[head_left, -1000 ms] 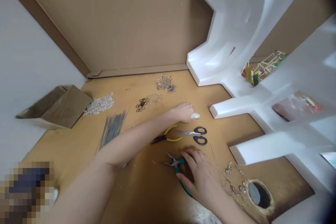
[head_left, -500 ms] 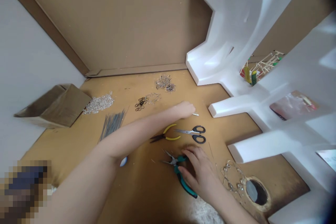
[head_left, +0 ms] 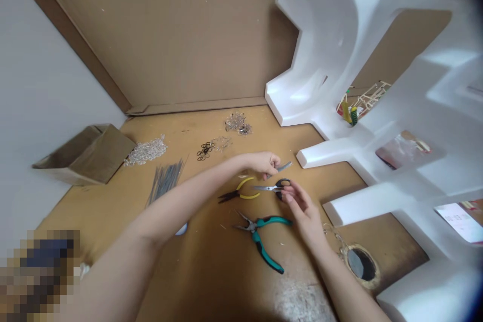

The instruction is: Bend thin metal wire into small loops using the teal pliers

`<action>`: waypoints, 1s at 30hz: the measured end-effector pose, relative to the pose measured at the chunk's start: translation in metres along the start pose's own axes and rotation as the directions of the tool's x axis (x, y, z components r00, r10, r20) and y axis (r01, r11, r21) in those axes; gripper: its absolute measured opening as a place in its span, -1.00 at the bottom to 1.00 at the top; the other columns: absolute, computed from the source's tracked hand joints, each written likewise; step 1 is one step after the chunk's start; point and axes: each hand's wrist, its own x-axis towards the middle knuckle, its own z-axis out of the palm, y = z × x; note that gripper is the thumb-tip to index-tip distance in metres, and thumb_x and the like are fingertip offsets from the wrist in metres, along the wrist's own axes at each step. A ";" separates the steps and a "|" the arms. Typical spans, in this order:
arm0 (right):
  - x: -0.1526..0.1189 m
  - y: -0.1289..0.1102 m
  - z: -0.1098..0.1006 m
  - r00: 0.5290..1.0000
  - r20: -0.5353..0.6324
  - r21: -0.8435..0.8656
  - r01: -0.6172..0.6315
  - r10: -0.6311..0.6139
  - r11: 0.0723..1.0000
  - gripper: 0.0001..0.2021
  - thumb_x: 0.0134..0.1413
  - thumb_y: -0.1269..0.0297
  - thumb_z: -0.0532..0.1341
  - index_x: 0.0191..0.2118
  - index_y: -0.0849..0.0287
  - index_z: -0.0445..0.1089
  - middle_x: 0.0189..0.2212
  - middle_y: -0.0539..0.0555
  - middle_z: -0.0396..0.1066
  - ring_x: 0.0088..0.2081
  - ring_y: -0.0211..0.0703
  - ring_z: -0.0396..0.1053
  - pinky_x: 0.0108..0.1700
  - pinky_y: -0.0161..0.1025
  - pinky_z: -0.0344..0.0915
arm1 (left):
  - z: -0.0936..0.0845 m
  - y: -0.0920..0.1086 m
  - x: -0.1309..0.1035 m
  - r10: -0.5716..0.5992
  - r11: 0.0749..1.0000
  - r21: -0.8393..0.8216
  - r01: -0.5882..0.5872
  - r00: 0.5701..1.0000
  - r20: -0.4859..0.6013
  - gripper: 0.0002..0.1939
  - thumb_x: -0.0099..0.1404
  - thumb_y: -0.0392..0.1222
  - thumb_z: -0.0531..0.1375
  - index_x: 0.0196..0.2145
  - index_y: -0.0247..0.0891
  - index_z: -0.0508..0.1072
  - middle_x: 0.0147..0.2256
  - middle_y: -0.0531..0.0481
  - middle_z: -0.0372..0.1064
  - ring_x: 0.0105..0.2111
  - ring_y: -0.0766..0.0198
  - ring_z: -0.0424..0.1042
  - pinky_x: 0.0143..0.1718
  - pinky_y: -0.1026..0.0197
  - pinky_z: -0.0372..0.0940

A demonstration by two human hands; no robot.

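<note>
My left hand (head_left: 267,162) is closed around a short, flat grey strip (head_left: 285,166), whose end sticks out to the right of the fingers. Just below it, the fingers of my right hand (head_left: 304,206) are on the black handles of a pair of scissors (head_left: 270,188), hiding part of them. The blades point left. Yellow-handled pliers (head_left: 247,194) lie to their left with the handles spread. Nearer to me, larger teal-handled pliers (head_left: 260,226) lie spread on the table, touched by neither hand.
A bundle of grey strips (head_left: 166,181), a pile of clear pieces (head_left: 147,152) and an open cardboard box (head_left: 86,156) are at the left. Black rings (head_left: 205,151) and wire pieces (head_left: 237,122) lie farther back. White moulded arms (head_left: 324,153) and a round hole (head_left: 362,264) are at the right.
My right hand has left the teal pliers and moved up to the scissors, whose handles are closer together. The grey strip in my left hand now shows more.
</note>
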 end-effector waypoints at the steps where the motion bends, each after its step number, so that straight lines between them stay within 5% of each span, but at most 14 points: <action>1: 0.004 -0.001 0.001 0.999 0.000 0.098 -0.045 0.045 0.994 -0.55 -0.02 0.16 0.20 0.02 0.14 0.22 -0.07 0.14 0.34 -0.06 -0.08 0.31 0.02 -0.07 0.21 | 0.004 0.002 -0.005 0.031 0.995 -0.096 -0.030 1.000 0.004 -0.98 0.13 -0.34 0.06 -0.41 -0.32 0.23 -0.55 0.11 0.29 -0.56 0.43 0.37 -0.52 0.40 0.26; 6: 0.024 -0.011 0.018 0.982 0.127 0.323 -0.175 0.141 0.930 -0.59 -0.07 0.25 0.23 -0.03 0.11 0.26 -0.02 0.08 0.33 0.01 -0.11 0.26 0.09 -0.13 0.12 | 0.019 0.001 -0.015 0.069 0.859 -0.509 -0.050 0.997 0.019 -0.92 0.04 -0.39 0.13 -0.47 -0.35 0.24 -0.59 0.13 0.28 -0.63 0.48 0.32 -0.56 0.41 0.25; 9: 0.031 -0.016 0.031 0.954 0.269 0.346 -0.224 0.132 0.911 -0.64 -0.15 0.36 0.22 -0.12 0.12 0.30 -0.15 0.06 0.42 -0.09 -0.11 0.35 0.06 -0.12 0.15 | 0.024 -0.007 -0.016 0.003 0.847 -0.531 -0.013 1.000 -0.020 -0.90 0.01 -0.42 0.13 -0.49 -0.36 0.24 -0.64 0.16 0.26 -0.67 0.49 0.30 -0.58 0.43 0.23; 13: 0.030 -0.016 0.041 0.945 0.315 0.381 -0.208 0.085 0.901 -0.59 -0.23 0.45 0.21 -0.13 0.12 0.30 -0.24 0.01 0.44 -0.17 -0.17 0.38 0.03 -0.14 0.17 | 0.033 -0.012 -0.018 -0.036 0.825 -0.565 -0.011 0.997 -0.071 -0.91 0.03 -0.44 0.10 -0.47 -0.35 0.23 -0.64 0.14 0.27 -0.67 0.48 0.30 -0.59 0.42 0.23; 21: 0.030 -0.009 0.038 0.893 0.372 0.325 -0.380 0.253 0.866 -0.75 -0.17 0.27 0.26 -0.29 0.17 0.28 -0.45 0.00 0.40 -0.46 -0.25 0.37 -0.32 -0.22 0.32 | 0.058 -0.006 -0.013 -0.129 0.799 -0.601 -0.015 0.972 -0.195 -0.93 0.11 -0.42 0.05 -0.45 -0.33 0.18 -0.67 0.19 0.19 -0.71 0.51 0.24 -0.63 0.45 0.19; 26: 0.031 -0.007 0.035 0.877 0.380 0.299 -0.419 0.296 0.857 -0.78 -0.15 0.19 0.25 -0.45 0.21 0.25 -0.58 -0.02 0.33 -0.62 -0.36 0.21 -0.59 -0.38 0.14 | 0.065 -0.009 -0.010 -0.147 0.819 -0.573 0.014 0.971 -0.187 -0.95 0.13 -0.33 0.07 -0.41 -0.31 0.21 -0.72 0.19 0.19 -0.75 0.46 0.23 -0.64 0.40 0.17; 30: 0.031 -0.009 0.032 0.864 0.393 0.292 -0.443 0.316 0.848 -0.75 -0.16 0.18 0.25 -0.53 0.23 0.21 -0.63 -0.05 0.25 -0.66 -0.42 0.10 -0.68 -0.44 -0.09 | 0.068 -0.011 -0.009 -0.174 0.879 -0.477 0.016 0.942 -0.288 -0.90 0.13 -0.21 0.09 -0.41 -0.31 0.25 -0.68 0.17 0.23 -0.68 0.43 0.27 -0.58 0.39 0.16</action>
